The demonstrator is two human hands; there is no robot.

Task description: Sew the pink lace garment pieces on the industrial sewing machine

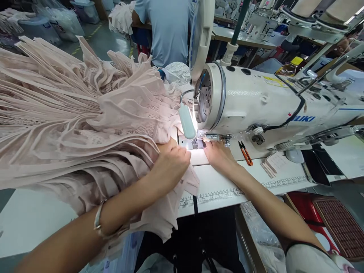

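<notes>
Right fingers (209,148) at a sewing machine (244,98) with blue "UKI" lettering (304,118)

The left edge cuts off the pink fabric pile (113,110); the top, the thread cones (341,13).

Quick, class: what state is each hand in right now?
Left hand: closed, at the cloth; any grip is hidden.
Right hand: by the machine, partly hidden; open or closed, cannot tell.
</notes>
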